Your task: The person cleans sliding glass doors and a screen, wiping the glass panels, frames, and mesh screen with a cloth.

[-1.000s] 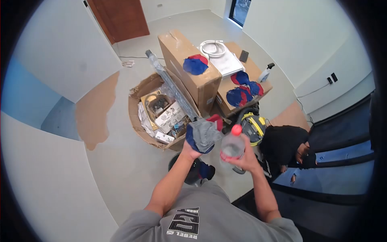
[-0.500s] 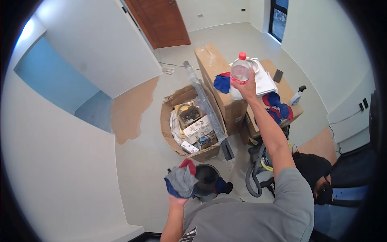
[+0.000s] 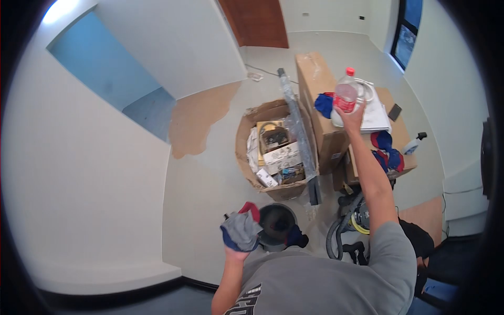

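One bottle (image 3: 345, 97) seen over right edge of tall carton (image 3: 329, 147), our right hand (image 3: 352, 116) wrapping fingers round bottle's lower part; our left hand (image 3: 238, 255) bears bundled cloth (image 3: 242, 233), fingers hidden, grip we cannot tell.

The clear bottle (image 3: 346, 90) has a red cap (image 3: 350, 71) and label (image 3: 344, 103), the cloth (image 3: 243, 231) grey, blue and red.

A room in a building, apparently being fitted out, is suggested: a pale floor (image 3: 205, 210) (marked by a brown patch (image 3: 197, 123)) is bordered by white walls (image 3: 110, 184), and cardboard boxes (image 3: 334, 149), a vacuum cleaner (image 3: 360, 220) and a wooden door (image 3: 262, 23) are seen.
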`<state>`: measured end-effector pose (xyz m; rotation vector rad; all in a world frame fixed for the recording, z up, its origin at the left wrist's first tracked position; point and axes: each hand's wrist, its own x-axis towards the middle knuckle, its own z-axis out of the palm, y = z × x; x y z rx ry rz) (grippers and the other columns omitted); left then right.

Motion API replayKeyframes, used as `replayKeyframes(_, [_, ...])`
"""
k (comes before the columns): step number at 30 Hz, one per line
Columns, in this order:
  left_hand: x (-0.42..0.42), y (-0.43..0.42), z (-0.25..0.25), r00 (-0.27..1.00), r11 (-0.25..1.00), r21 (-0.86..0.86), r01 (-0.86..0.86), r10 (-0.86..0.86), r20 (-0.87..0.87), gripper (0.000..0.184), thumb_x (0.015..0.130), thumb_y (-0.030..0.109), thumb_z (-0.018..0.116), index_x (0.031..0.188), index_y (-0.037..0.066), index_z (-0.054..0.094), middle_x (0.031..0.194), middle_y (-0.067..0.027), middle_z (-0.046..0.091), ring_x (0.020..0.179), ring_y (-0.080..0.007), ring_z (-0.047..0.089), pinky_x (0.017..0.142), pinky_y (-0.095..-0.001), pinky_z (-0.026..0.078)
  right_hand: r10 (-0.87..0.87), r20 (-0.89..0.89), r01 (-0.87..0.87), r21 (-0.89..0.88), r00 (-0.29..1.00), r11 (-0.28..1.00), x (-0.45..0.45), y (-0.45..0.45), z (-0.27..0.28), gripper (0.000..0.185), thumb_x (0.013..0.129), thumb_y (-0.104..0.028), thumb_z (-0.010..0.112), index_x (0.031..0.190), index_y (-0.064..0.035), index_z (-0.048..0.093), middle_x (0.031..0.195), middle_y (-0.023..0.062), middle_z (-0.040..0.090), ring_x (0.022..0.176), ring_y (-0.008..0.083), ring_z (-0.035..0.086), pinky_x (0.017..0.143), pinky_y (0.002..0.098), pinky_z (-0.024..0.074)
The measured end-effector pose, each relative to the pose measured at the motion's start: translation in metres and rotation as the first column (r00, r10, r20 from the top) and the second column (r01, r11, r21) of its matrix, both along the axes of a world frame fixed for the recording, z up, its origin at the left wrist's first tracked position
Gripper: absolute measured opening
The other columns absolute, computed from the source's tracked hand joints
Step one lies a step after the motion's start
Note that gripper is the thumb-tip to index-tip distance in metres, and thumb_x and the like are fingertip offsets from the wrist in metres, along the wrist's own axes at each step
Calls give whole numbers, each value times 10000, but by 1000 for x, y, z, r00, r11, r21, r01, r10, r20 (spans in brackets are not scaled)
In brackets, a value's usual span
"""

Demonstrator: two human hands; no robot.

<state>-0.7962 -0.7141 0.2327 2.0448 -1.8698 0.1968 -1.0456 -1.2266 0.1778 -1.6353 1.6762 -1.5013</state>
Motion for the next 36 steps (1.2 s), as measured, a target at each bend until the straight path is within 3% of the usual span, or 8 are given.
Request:
replayKeyframes(2, [4,-5,-11,999,999,-30,25,-26,-28,488,768,253,674,1229,101,626,1183,-121,625,1167,-357,594,1041,-524,469,-63,15,63,-25,998,998,-2,29,-9,1269,702,-434,932,1579,78,171,1542,343,381,1448,437,392,1207,453,326])
replayKeyframes(3, [11,-5,-19,872,997,74,27,-60,486,508,820,298,628,1290,106,602,1255,-112,613,1232,-343,563,1085,-512,435,-23,57,20,49,998,999,-3,54,-14,1177,785,-413,876,1583,82,165,1571,342,348,1483,420,353,1220,442,293])
replayKeyframes(5, [18,-7,-35,115,981,173,-89,-162,980,541,912,369,540,1388,113,559,1373,-99,590,1332,-321,518,1152,-495,387,205,267,-283,298,942,912,-11,109,-44,789,855,-363,837,1423,31,457,1321,191,594,1231,285,579,1061,378,458])
replayKeyframes(7, [15,-10,-44,-569,992,82,-95,-122,813,546,982,401,460,1441,112,529,1439,-98,568,1371,-314,507,1174,-490,379,235,711,-624,350,663,699,11,213,-49,273,978,-265,723,1165,-79,651,985,-1,687,876,110,648,746,291,532])
replayKeyframes(10, [19,-29,-50,-986,984,-62,167,169,18,539,1070,419,347,1484,106,493,1501,-106,538,1384,-314,515,1176,-492,397,48,920,-901,370,390,227,35,336,-46,495,1036,-491,591,1320,-86,622,1203,72,716,1032,196,696,879,364,554])
replayKeyframes(27, [83,-83,-189,-330,532,453,715,828,-453,482,1110,379,338,1309,36,611,1258,-125,690,1193,-276,644,1074,-467,485,-611,765,-389,635,203,667,212,502,-64,340,1091,-286,489,1293,-40,608,1326,103,657,1259,278,599,1095,535,410])
replayKeyframes(33, [84,-81,-118,-93,373,371,850,801,-592,534,1080,556,379,1219,96,613,1155,-100,674,1114,-281,634,1040,-473,483,-517,672,-209,695,531,688,244,498,-59,330,973,-276,666,979,50,717,911,138,717,806,203,678,725,394,548])
replayKeyframes(36, [86,-112,-151,31,218,328,919,790,-612,567,1053,604,394,1237,116,618,1231,-98,659,1192,-314,607,1054,-507,465,-452,823,-205,536,345,819,242,497,-64,253,907,-191,716,1020,36,722,964,124,709,839,244,669,689,440,550])
